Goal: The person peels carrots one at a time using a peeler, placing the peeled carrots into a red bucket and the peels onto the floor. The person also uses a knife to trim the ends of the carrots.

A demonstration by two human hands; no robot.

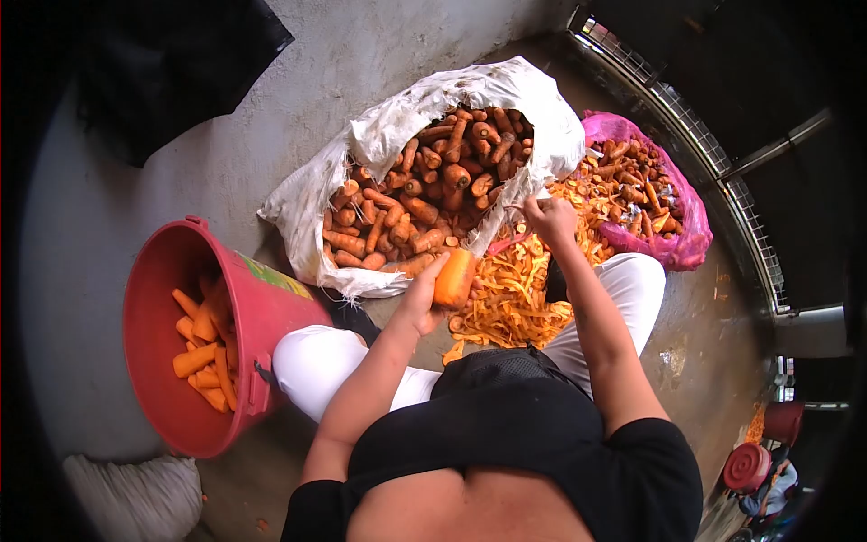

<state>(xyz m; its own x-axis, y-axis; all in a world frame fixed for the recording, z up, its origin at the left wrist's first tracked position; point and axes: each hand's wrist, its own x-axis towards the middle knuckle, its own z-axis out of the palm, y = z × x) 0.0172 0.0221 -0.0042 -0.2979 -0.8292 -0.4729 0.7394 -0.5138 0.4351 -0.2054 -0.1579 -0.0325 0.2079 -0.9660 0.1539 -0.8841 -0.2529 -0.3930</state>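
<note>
Black shirt (479, 425) nearest. Left hand (420, 296) holds carrot (455, 280); loosened grip could drop it onto peels (519, 307) right of fingers. Right hand (553, 219) curled; cannot tell around what.

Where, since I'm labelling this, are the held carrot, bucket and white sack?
Held carrot (454, 280), head view: peeled side.
Bucket (282, 316), head view: outer wall.
White sack (549, 113), head view: upper right side.

Over at nine o'clock now, a red bucket (264, 330), a yellow-green label (275, 276) on its outer side, the print there too small and slanted to make out, no word, number or brand readable from here.
</note>
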